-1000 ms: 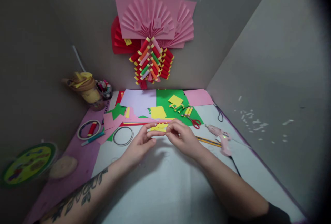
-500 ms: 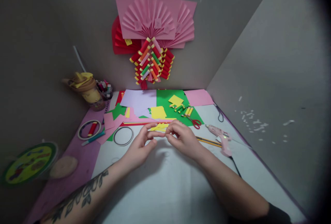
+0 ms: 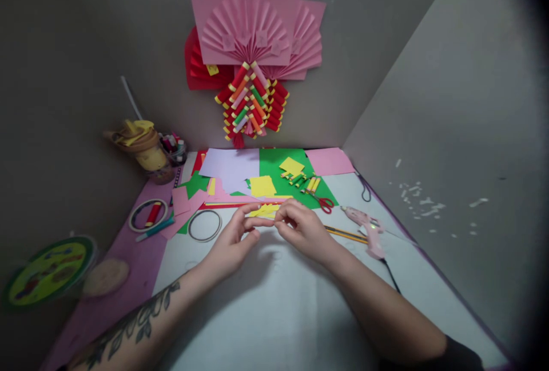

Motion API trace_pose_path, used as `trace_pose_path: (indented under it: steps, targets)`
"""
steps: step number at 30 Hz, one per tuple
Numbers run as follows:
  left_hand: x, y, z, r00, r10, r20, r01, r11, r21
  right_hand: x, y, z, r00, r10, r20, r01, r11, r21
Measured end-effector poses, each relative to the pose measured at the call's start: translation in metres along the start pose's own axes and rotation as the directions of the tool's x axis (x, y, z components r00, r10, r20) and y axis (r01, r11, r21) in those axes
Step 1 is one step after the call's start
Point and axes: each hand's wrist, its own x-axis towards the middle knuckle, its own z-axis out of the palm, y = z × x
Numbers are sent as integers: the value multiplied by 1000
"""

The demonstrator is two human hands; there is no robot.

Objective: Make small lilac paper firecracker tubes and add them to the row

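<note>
Over the middle of the white table, my left hand (image 3: 235, 240) has its fingers stretched out and its thumb apart. The fingertips of my right hand (image 3: 302, 232) are closed in a pinch against the tip of my left index finger. Whatever the pinch holds, if anything, is too small to make out. Just beyond both hands lie yellow paper strips (image 3: 266, 210), partly covered by the fingers. Yellow-and-black pencils (image 3: 349, 235) stick out past my right wrist. A roll of tape (image 3: 205, 226) lies flat to the left of my left hand.
On the right lies a pink glue gun (image 3: 364, 223) with its cord, near red-handled scissors (image 3: 325, 204). Small paper rolls (image 3: 299, 179) rest on green paper (image 3: 274, 162). A drink cup (image 3: 150, 156) stands back left. Paper firecracker decorations (image 3: 246, 99) hang on the back wall.
</note>
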Motion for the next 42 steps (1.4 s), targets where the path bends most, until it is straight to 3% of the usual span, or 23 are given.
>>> trace_pose_path:
  steps: [13,27,35,42]
  targets:
    - [-2,4,2,1000,3,-2,-3,996,87,0,0,0,999,-32,8,33,999,-32]
    - [1,2,0,999,-41,-10,41,999,21,1,-3,-2,1000,11,21,-11,1000,18]
    - [0,4,3,996,36,82,-52,978,201,2,-8,-2,998,68,-9,-67,996,53]
    - [-1,8,6,995,13,98,-37,970,239,2,-8,-1,998,55,-28,-54,998,29]
